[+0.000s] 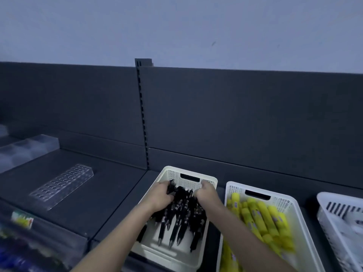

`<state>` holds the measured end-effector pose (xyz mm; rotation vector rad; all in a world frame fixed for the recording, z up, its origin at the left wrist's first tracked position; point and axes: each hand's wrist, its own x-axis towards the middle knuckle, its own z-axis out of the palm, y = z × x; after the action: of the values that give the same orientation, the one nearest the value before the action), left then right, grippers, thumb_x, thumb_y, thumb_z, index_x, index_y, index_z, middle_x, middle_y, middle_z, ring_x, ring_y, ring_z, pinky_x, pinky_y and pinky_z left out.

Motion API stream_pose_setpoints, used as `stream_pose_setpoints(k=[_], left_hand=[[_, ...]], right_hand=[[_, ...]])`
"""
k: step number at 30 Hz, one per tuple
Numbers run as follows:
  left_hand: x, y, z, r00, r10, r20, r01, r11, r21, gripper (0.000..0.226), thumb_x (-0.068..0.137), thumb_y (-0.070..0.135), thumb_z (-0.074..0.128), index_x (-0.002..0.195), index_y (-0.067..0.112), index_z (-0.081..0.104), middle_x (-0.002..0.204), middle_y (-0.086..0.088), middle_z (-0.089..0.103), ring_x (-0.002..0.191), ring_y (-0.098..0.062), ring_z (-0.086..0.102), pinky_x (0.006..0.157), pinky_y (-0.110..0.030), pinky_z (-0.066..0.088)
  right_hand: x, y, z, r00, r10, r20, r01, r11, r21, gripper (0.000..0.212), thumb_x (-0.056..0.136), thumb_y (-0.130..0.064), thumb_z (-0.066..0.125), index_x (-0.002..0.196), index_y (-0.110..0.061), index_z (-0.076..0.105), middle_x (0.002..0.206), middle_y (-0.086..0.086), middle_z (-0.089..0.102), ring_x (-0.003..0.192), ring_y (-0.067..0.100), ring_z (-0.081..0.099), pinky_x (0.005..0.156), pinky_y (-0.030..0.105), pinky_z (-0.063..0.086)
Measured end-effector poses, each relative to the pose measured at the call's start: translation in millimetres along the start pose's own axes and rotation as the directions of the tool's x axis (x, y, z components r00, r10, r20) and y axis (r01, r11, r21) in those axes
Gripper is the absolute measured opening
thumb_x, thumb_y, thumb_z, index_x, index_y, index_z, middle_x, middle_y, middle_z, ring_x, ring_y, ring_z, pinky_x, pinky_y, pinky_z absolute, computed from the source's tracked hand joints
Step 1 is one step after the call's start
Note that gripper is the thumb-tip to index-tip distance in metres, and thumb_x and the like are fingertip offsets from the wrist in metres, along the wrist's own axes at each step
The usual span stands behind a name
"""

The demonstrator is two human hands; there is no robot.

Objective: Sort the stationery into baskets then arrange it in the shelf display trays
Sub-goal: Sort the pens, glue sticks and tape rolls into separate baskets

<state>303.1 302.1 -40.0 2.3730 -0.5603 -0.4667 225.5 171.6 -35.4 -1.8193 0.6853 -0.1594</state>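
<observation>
A cream basket [171,174] on the dark shelf holds several black pens [177,220] with their tips toward me. Both my hands are inside it at the far end of the pile. My left hand [160,195] curls round the upper ends of a bunch of pens on the left side. On the right side of the same bunch, my right hand [207,194] has its fingers curled round the pens too. A clear acrylic pen tray with rows of holes [61,185] lies on the shelf to the left, with nothing in it.
A white basket [294,211] of yellow highlighters [263,218] stands right of the pen basket. Another white basket [337,218] is cut off at the right edge. Clear stepped display trays [25,148] sit far left. The dark shelf back panel [235,114] rises behind.
</observation>
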Motion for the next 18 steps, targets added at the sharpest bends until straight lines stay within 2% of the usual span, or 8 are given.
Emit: stream_pose_setpoints(k=[2,4,6,8,9,11,14,18], left_hand=[[-6.7,5.2,-3.1,0.999,0.033,-0.018,-0.031,0.994,0.106,0.045,0.087,0.016,0.055,0.132,0.012,0.046,0.135,-0.011,0.045,0.126,-0.026,0.043,0.105,-0.03,0.036],[-12.6,11.2,-1.2,0.996,0.086,-0.032,-0.081,0.987,0.142,0.051,0.091,0.018,0.052,0.14,0.014,0.038,0.142,-0.01,0.038,0.133,-0.025,0.034,0.108,-0.027,0.028],[-20.2,20.1,4.5,0.987,0.149,-0.057,-0.138,0.977,0.165,0.05,0.093,0.019,0.05,0.14,0.014,0.036,0.142,-0.009,0.036,0.134,-0.023,0.032,0.11,-0.026,0.026],[-27.1,31.2,14.1,0.976,0.21,-0.059,-0.196,0.963,0.185,0.047,0.093,0.018,0.049,0.139,0.015,0.037,0.141,-0.007,0.038,0.133,-0.021,0.032,0.109,-0.027,0.026],[-30.5,38.2,20.3,0.97,0.238,-0.053,-0.224,0.955,0.193,0.047,0.093,0.018,0.048,0.139,0.016,0.038,0.141,-0.006,0.038,0.133,-0.021,0.031,0.11,-0.027,0.026],[-37.3,56.6,33.9,0.953,0.302,-0.03,-0.289,0.934,0.21,0.048,0.092,0.017,0.048,0.139,0.017,0.038,0.14,-0.004,0.039,0.133,-0.02,0.031,0.11,-0.027,0.026],[-46.1,89.3,57.7,0.918,0.395,0.014,-0.389,0.895,0.217,0.045,0.09,0.017,0.049,0.134,0.015,0.043,0.135,-0.006,0.044,0.13,-0.023,0.036,0.108,-0.029,0.03],[-59.1,136.9,97.6,0.87,0.482,0.098,-0.491,0.84,0.232,0.047,0.091,0.019,0.05,0.136,0.016,0.041,0.138,-0.005,0.043,0.131,-0.023,0.035,0.108,-0.028,0.029]], right_hand=[[-11.3,-4.2,-17.5,0.993,-0.109,0.049,0.11,0.993,-0.032,0.018,0.088,0.001,0.043,0.088,-0.016,0.051,0.074,0.001,0.042,0.059,0.012,0.039,0.055,0.023,0.031],[-23.1,-4.2,-33.0,0.982,-0.188,0.019,0.189,0.977,-0.103,0.02,0.085,0.002,0.045,0.07,-0.012,0.043,0.059,0.001,0.026,0.049,0.011,0.023,0.052,0.027,0.021],[-33.1,3.0,-48.0,0.966,-0.253,-0.048,0.233,0.938,-0.257,0.016,0.082,0.001,0.047,0.066,0.001,0.049,0.057,0.014,0.039,0.051,0.021,0.039,0.055,0.034,0.031],[-42.8,10.7,-65.8,0.945,-0.317,-0.083,0.252,0.865,-0.434,0.018,0.086,-0.004,0.049,0.092,0.004,0.063,0.088,0.019,0.063,0.087,0.029,0.058,0.077,0.035,0.041],[-47.4,16.2,-76.8,0.94,-0.333,-0.073,0.252,0.824,-0.507,0.025,0.09,-0.009,0.048,0.108,-0.001,0.062,0.106,0.013,0.063,0.104,0.026,0.056,0.087,0.031,0.039],[-59.2,26.9,-100.6,0.942,-0.326,-0.081,0.211,0.76,-0.614,0.038,0.094,-0.02,0.044,0.132,-0.012,0.049,0.131,0.004,0.053,0.123,0.019,0.047,0.099,0.026,0.034],[-73.6,47.2,-140.5,0.939,-0.316,-0.137,0.133,0.7,-0.701,0.045,0.095,-0.03,0.043,0.138,-0.018,0.038,0.139,0.0,0.045,0.128,0.018,0.041,0.101,0.028,0.034],[-96.5,76.1,-197.0,0.937,-0.271,-0.221,0.03,0.692,-0.721,0.046,0.093,-0.032,0.047,0.135,-0.014,0.042,0.133,0.005,0.049,0.124,0.022,0.046,0.097,0.029,0.038]])
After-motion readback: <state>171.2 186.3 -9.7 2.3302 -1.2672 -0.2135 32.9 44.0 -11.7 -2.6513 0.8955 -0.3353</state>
